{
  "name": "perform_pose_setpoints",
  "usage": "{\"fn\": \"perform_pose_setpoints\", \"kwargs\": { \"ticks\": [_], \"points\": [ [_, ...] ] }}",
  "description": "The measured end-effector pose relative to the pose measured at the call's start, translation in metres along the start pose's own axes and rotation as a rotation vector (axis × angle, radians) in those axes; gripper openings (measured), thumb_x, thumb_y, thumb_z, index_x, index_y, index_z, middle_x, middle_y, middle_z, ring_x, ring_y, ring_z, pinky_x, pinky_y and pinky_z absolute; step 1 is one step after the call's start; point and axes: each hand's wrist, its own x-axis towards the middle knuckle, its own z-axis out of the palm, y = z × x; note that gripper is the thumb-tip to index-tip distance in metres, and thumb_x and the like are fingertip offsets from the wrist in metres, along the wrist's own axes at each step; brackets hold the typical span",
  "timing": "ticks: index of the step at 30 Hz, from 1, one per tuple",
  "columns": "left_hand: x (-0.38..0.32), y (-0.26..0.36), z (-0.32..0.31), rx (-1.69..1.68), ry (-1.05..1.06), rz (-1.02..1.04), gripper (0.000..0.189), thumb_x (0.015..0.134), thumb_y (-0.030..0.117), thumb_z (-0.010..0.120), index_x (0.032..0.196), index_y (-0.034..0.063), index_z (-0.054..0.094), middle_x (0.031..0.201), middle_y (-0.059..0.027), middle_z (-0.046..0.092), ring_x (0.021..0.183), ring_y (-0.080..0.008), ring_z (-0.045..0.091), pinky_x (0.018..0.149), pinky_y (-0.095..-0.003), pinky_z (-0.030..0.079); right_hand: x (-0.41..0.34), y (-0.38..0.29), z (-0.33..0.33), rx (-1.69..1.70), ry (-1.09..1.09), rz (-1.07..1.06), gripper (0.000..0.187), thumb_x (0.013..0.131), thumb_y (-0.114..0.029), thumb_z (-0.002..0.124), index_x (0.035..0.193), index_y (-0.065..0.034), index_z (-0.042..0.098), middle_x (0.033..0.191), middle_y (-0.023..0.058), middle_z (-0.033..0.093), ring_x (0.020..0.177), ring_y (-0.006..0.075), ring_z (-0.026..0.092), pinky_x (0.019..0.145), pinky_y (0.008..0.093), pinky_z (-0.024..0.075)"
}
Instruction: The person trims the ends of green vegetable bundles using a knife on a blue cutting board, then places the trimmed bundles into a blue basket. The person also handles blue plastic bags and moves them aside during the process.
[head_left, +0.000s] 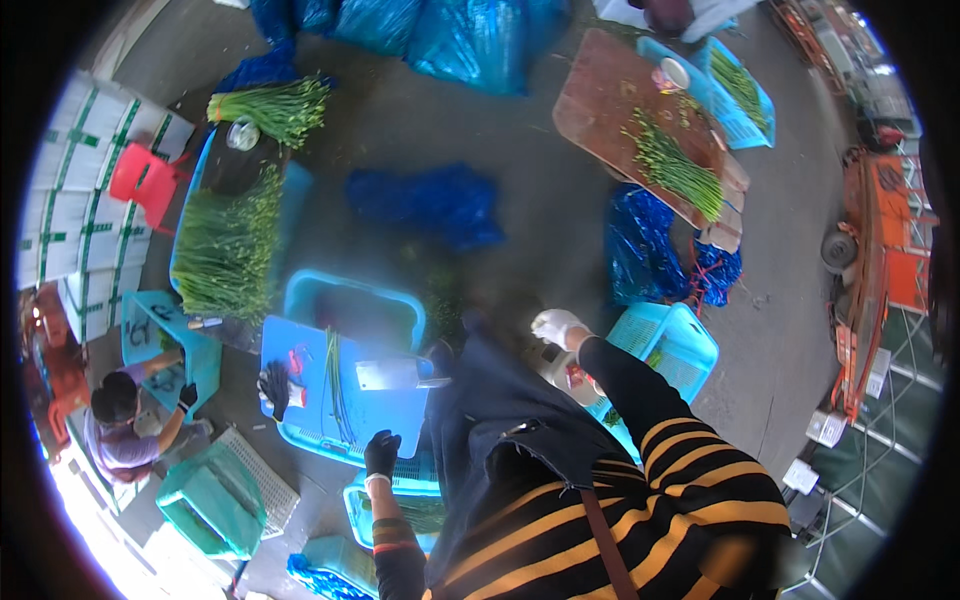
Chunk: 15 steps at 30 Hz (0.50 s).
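My left hand (382, 454), in a black glove, is at the near corner of a blue board (311, 420) laid over a turquoise plastic crate; whether it touches the board is unclear. On the board lie a few green flower-stalks (334, 386), a cleaver (390, 374) with a broad metal blade, a pair of work gloves (279, 390) and a small red item (298, 360). My right hand (556, 328), in a white glove, is held out on the right with its fingers curled, above a round whitish container (559, 373). I cannot tell whether it holds anything.
Green stalks (229, 247) cover a table at left, beside a tied bundle (274, 109). A co-worker (124, 427) handles a turquoise crate (169, 352). At right stand a crate (679, 345) and a brown tabletop (600, 97) with stalks (675, 169). Blue plastic sheeting (424, 202) lies on the floor.
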Motion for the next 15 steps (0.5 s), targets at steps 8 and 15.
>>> {"fn": "perform_pose_setpoints", "kwargs": {
  "ticks": [8, 15],
  "points": [
    [-0.002, -0.058, -0.023, -0.15, -0.033, 0.013, 0.044, 0.085, 0.027, 0.079, 0.12, 0.0011, 0.074, 0.098, -0.0151, 0.078, 0.09, -0.0252, 0.074, 0.083, -0.0366, 0.056, -0.076, -0.051, 0.002, 0.058, 0.118, 0.155, 0.024, 0.093, -0.019, 0.073, 0.112, -0.0038, 0.075, 0.103, 0.0106, 0.078, 0.087, 0.0218, 0.075, 0.08, 0.0359, 0.0567],
    [0.02, -0.047, -0.023, -0.177, -0.051, -0.176, 0.037, 0.086, 0.024, 0.077, 0.115, 0.0021, 0.076, 0.086, -0.0118, 0.077, 0.075, -0.0197, 0.072, 0.073, -0.0356, 0.056, -0.086, 0.002, -0.028, 0.135, 0.265, 0.362, 0.023, 0.086, -0.034, 0.07, 0.101, -0.0173, 0.078, 0.104, 0.0129, 0.077, 0.1, 0.0328, 0.074, 0.089, 0.0419, 0.0568]
  ]
}}
